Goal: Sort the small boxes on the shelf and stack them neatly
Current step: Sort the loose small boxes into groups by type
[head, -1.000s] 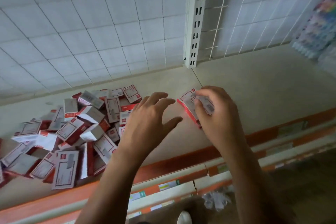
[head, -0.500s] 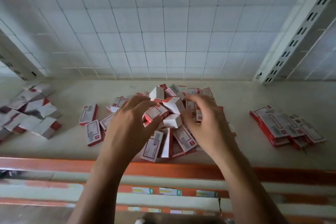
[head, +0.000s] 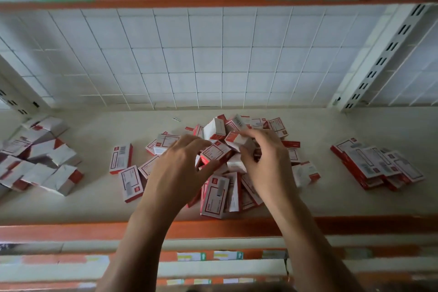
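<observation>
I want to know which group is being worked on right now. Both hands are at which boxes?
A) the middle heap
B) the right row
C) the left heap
A: the left hand and right hand both reach into the middle heap, while the left heap and right row lie apart from them, off to the sides.

White wire grid [head: 213, 59], slotted upright [head: 381, 59]
</observation>
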{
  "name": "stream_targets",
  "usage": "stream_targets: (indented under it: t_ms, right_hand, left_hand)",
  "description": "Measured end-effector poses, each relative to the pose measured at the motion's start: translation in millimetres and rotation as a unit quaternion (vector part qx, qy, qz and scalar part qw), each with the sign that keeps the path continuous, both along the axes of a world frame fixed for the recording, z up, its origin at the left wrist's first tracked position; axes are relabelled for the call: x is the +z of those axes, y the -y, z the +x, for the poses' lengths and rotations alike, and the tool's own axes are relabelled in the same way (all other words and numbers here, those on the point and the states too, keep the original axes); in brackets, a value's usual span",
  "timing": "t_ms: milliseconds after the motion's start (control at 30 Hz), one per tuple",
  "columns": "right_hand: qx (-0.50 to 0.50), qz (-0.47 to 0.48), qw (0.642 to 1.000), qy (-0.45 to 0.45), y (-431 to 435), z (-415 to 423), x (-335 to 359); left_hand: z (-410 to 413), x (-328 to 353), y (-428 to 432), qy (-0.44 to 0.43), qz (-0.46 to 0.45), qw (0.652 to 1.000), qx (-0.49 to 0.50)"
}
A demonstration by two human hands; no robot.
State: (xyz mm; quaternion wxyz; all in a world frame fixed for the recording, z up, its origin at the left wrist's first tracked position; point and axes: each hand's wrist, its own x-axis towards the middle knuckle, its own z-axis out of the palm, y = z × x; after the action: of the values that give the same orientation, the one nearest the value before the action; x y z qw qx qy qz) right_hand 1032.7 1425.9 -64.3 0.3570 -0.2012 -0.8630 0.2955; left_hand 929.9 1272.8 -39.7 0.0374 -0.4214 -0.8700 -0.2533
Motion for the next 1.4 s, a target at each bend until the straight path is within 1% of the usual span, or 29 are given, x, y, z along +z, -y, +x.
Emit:
stream_targets:
  t_ms: [133, 200, 300, 400, 500, 600, 700, 867, 1033, 1133, 1300, 1400]
  right_hand:
    - [-0.006, 0.018, 1.0, -0.024, -8, 20, 9]
    - [-0.008, 0.021, 0.999, -0.034, -13, 28, 11]
    - [-0.016, 0.015, 0.999, -0.042, -15, 34, 15]
    - [-0.013, 0.001, 0.999, -0.047, -9, 34, 17]
    - [0.022, -0.008, 0.998, -0.055, 1, 25, 19]
    - [0.09, 0.005, 0.994, -0.059, 19, 7, 20]
    - [0.143, -0.014, 0.987, -0.071, 48, -15, 18]
    - [0.183, -0.003, 0.98, -0.081, 114, -61, 9]
    - [0.216, 0.009, 0.974, -0.061, 196, -115, 7]
    - [0.239, 0.005, 0.969, -0.054, 238, -139, 6]
    - [0.298, -0.025, 0.954, 0.002, 283, -161, -1]
    - [0.307, -0.018, 0.951, 0.034, 299, -171, -10]
  left_hand:
    - [-3, -8, -15, 0.009, -0.034, 0.999, -0.021]
    - [-1, -9, -21, 0.018, -0.033, 0.999, -0.019]
    - [1, -6, -23, 0.038, -0.001, 0.999, -0.008]
    - [3, -1, -15, 0.039, 0.027, 0.999, 0.001]
    - [6, 5, 5, 0.027, 0.066, 0.997, 0.035]
    - [5, 7, 37, 0.017, 0.079, 0.993, 0.083]
    - [-1, 5, 77, 0.016, 0.082, 0.988, 0.128]
    - [-30, 0, 150, 0.017, 0.075, 0.982, 0.171]
    - [-72, -4, 238, 0.006, 0.064, 0.973, 0.22]
    - [-94, -6, 278, 0.009, 0.055, 0.971, 0.231]
    - [-120, -20, 316, 0.037, 0.057, 0.976, 0.209]
    - [-130, -27, 327, 0.045, 0.059, 0.975, 0.209]
